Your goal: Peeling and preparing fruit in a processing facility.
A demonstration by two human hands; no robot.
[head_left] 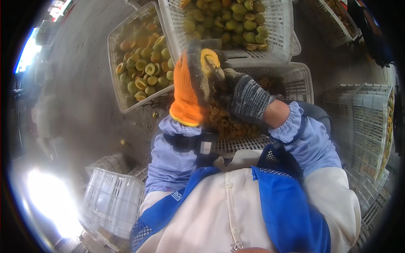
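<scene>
My left hand point(189, 82), in an orange knit glove with a dark coated palm, holds a yellow-fleshed fruit half point(212, 56) with its cut face up. My right hand point(247, 93), in a grey and black knit glove, grips a small metal-tipped hand tool point(219, 75). The tool's tip lies against the flesh; its handle is mostly hidden in the fingers. Pale pulp sticks to the left glove. Both hands are over a white plastic crate point(305, 79) with yellow-brown fruit pieces point(232, 123) in it.
Ahead, another white crate point(280, 34) holds green fruit halves point(239, 23). A crate point(114, 76) of cut fruit point(148, 69) stands on the left. More crates stand at the right point(357, 117) and lower left point(110, 199). Fruit scraps point(122, 142) lie on the floor.
</scene>
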